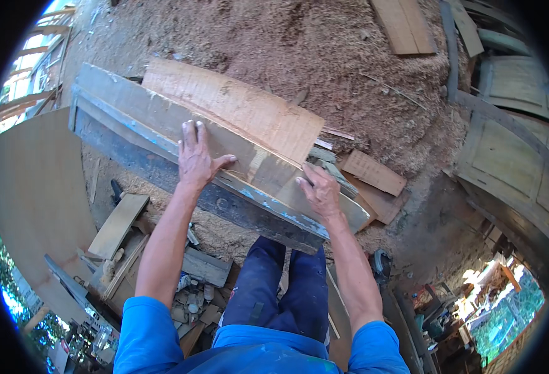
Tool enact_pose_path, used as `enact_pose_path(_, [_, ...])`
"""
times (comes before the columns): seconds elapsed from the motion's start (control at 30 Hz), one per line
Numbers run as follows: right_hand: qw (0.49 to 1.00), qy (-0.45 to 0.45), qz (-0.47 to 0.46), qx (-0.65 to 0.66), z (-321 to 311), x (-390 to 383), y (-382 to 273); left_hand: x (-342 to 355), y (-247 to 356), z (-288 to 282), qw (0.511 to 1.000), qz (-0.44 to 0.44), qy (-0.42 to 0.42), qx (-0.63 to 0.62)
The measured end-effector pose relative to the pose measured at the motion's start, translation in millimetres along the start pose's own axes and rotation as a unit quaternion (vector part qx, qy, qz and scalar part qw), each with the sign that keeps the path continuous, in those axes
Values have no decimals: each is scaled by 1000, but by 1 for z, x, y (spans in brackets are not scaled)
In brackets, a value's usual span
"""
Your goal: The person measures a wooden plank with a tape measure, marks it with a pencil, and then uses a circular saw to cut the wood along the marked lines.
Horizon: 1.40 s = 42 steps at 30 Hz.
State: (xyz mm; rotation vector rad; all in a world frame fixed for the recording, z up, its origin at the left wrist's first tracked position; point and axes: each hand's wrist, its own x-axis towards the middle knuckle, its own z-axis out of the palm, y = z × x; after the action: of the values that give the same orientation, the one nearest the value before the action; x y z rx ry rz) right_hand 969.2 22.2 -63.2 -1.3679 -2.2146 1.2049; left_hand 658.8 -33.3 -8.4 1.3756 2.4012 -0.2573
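Observation:
A long weathered board (237, 149) with flakes of blue paint along its near edge lies slantwise in front of me, on a dark worn bench beam (224, 209). My left hand (198, 159) rests flat on the board's middle, thumb spread away from the fingers. Toward the board's right end, my right hand (322, 190) has its fingers bent together against the far edge. Whatever may be between those fingertips is too small to tell. Just beyond the board lies a lighter, reddish wooden panel (237, 106), its near edge along the board's far edge.
Offcuts (374, 172) lie right of the bench, and sawdust (274, 37) covers the ground beyond. A large plywood sheet (38, 206) leans at left. Panelled wooden doors (511, 162) stand at right. Small bottles (195, 302) and scrap wood (119, 225) lie near my legs.

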Motion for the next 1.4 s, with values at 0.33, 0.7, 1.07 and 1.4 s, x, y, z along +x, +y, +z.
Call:
enact_pose_path(0.33, [999, -19, 30, 11, 2, 1, -5, 1, -12, 10, 999, 19, 25, 10])
enact_pose_path(0.7, [999, -22, 41, 19, -1, 5, -4, 1, -5, 6, 999, 15, 34, 23])
enact_pose_path(1.07, [1000, -7, 16, 20, 0, 4, 0, 2, -7, 10, 1000, 20, 19, 15])
enact_pose_path(1.4, [1000, -16, 17, 14, -1, 5, 2, 4, -7, 12, 1000, 22, 3, 12])
